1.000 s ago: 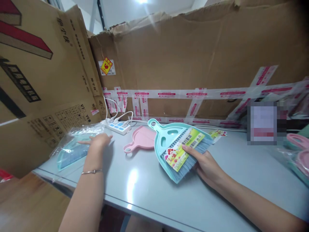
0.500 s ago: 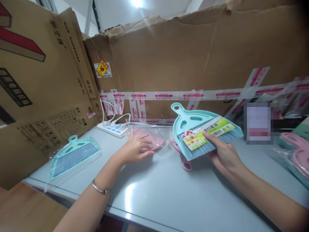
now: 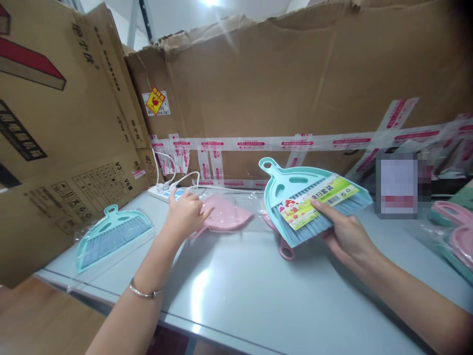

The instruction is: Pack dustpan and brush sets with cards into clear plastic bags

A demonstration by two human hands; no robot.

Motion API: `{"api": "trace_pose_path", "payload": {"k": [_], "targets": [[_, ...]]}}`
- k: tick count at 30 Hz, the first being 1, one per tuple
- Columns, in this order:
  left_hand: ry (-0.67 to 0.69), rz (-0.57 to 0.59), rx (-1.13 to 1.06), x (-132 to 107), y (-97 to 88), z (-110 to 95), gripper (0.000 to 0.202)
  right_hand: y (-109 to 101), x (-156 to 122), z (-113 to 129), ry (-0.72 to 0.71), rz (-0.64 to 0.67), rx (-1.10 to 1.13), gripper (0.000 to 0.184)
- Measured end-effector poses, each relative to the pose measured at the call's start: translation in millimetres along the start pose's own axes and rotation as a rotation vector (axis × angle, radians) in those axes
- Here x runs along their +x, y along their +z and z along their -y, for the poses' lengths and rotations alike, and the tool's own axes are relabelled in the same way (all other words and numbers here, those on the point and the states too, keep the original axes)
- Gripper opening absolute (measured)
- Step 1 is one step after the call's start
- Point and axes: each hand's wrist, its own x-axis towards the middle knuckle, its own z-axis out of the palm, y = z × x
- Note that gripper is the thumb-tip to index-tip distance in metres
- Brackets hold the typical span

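Note:
My right hand (image 3: 349,231) is closed on a turquoise dustpan and brush set (image 3: 288,190), tilted above the table. Its thumb presses on the colourful cardboard label (image 3: 318,199) across the blue bristles. Partly hidden behind that set lies a pink piece with a looped handle (image 3: 287,250). My left hand (image 3: 185,212) hovers at the left side of a pink dustpan (image 3: 229,213) in clear plastic wrap, fingers apart and loosely bent. Whether it touches the wrap I cannot tell. Farther left, another turquoise dustpan and brush set (image 3: 114,236) lies flat on clear plastic.
A white power strip (image 3: 158,192) with plugged-in cables sits behind my left hand. Large cardboard boxes (image 3: 251,98) wall the back and left of the grey table (image 3: 236,296). Wrapped pink and turquoise sets (image 3: 456,222) lie at the right edge, near a blurred upright item (image 3: 397,185).
My left hand has moved left off the middle of the pink dustpan, uncovering more of it. My right hand keeps the turquoise set nearly in the same place.

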Motion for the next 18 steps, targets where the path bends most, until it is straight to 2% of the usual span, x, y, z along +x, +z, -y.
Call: {"api": "trace_pose_path", "payload": {"k": [2,4,9,11,15,18], "targets": [[-0.052,-0.118,0.051,-1.1,-0.7,-2.6,0.041,-0.8,0.4,-2.8,-0.016,0.025,-0.027,0.032],[-0.085,-0.170,0.052,-0.8,0.8,-11.7,0.038,-1.5,0.3,-6.5,-0.015,0.064,-0.042,0.035],[-0.082,-0.016,-0.084,5.1,17.9,-50.4,0.044,0.6,-5.8,-13.2,0.076,0.141,-0.069,0.039],[-0.035,0.062,-0.109,6.3,26.6,-59.8,0.046,2.6,-9.5,-13.5,0.115,0.148,-0.073,0.038],[0.086,0.262,-0.120,3.7,36.9,-57.0,0.036,6.3,-14.9,-10.8,0.143,0.143,-0.056,0.038],[0.109,0.247,-0.111,2.9,34.6,-48.6,0.039,7.1,-15.3,-6.9,0.153,0.142,-0.064,0.037]]}}
